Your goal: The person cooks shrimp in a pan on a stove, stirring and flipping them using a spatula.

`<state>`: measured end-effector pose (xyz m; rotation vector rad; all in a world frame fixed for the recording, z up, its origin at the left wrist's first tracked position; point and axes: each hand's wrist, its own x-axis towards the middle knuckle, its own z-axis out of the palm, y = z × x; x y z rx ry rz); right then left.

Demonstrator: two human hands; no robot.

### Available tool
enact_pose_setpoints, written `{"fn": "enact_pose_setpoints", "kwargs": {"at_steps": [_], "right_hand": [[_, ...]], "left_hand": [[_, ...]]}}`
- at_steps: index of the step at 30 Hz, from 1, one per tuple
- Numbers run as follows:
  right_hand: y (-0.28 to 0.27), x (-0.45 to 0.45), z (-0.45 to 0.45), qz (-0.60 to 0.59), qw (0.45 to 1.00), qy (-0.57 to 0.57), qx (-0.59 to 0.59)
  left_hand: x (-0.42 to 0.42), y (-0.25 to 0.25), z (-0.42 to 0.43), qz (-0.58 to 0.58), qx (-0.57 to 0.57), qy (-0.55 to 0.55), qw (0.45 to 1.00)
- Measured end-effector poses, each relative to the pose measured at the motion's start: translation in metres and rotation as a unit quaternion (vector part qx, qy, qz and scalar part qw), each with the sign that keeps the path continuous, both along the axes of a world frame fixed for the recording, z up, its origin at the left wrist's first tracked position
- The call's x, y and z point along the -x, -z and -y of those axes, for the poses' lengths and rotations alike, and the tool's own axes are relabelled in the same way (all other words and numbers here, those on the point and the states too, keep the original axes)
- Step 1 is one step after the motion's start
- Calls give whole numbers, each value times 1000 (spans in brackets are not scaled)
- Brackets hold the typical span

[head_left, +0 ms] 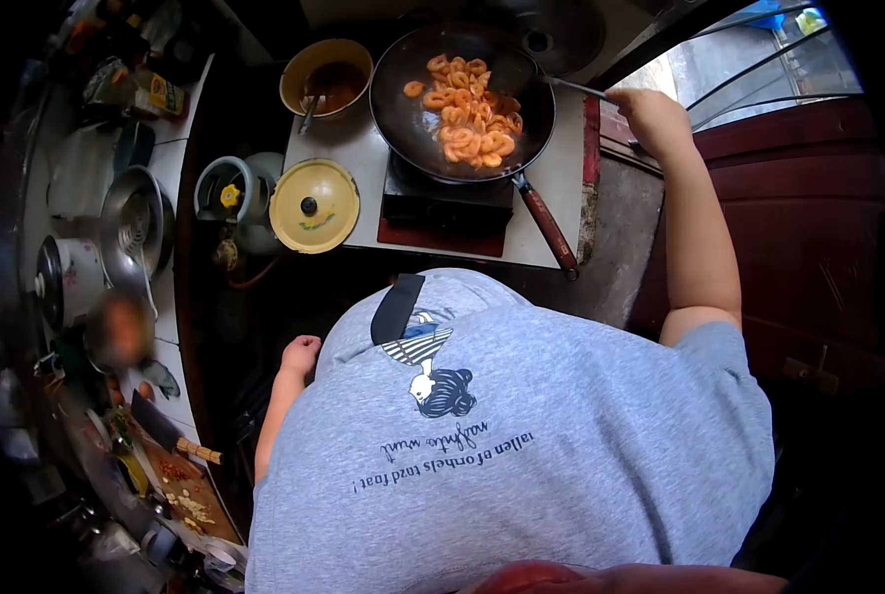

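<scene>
My right hand (650,121) is closed around the thin metal handle of a spatula (578,87), which reaches over the wok's right rim; its head is hard to make out against the dark metal. In the black wok (403,124) lies a heap of curled orange shrimp (477,114). The wok sits over a burner (445,208), and its brown wooden handle (547,223) points down to the right, untouched. Low beside my grey shirt, my left hand (304,352) has its fingers curled, with nothing visible in them.
Left of the wok are a yellow bowl (294,84) of brown liquid with a spoon and a yellow lid (313,206). A gas cylinder (226,190) stands below. The left counter holds a metal basin (130,223), a cleaver (160,426) and a cutting board (205,490) with chopped food.
</scene>
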<state>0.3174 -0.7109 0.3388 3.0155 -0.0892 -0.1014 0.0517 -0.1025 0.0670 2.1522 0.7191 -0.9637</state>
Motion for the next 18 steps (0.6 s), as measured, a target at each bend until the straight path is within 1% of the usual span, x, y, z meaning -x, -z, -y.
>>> {"fn": "enact_pose_setpoints", "kwargs": {"at_steps": [3, 4, 5, 6, 7, 8, 10, 12, 15, 16, 17, 18], "right_hand": [[12, 15, 0, -74, 997, 8, -26], [17, 19, -11, -96, 995, 33, -18], [30, 20, -13, -113, 990, 61, -57], [49, 22, -10, -97, 993, 39, -56], [55, 22, -16, -79, 995, 16, -56], [54, 25, -19, -73, 996, 27, -50], [48, 26, -14, -57, 996, 36, -52], [47, 27, -11, -46, 996, 37, -67], [46, 33, -6, -48, 993, 42, -103], [54, 34, -13, -57, 990, 49, -116], [58, 33, -22, -67, 988, 54, -130], [58, 37, -32, -70, 992, 19, -105]], "left_hand": [[-2, -16, 8, -8, 7, -19, 1000], [-6, -27, 13, -11, 4, -14, 1000], [-12, -31, 17, -11, 2, -8, 1000], [-14, -31, 17, -15, 0, 0, 1000], [-16, -29, 16, -17, -3, 7, 1000], [-19, -27, 14, -17, -7, 13, 1000], [-19, 3, -2, 8, 1, 16, 1000], [-20, 13, -8, 33, 6, 13, 999], [-26, 17, -4, 18, 30, -12, 999], [-29, 7, 3, 14, 32, -7, 999], [-33, -14, 16, 9, 32, -4, 999], [-35, -29, 26, 3, 31, -2, 1000]]}}
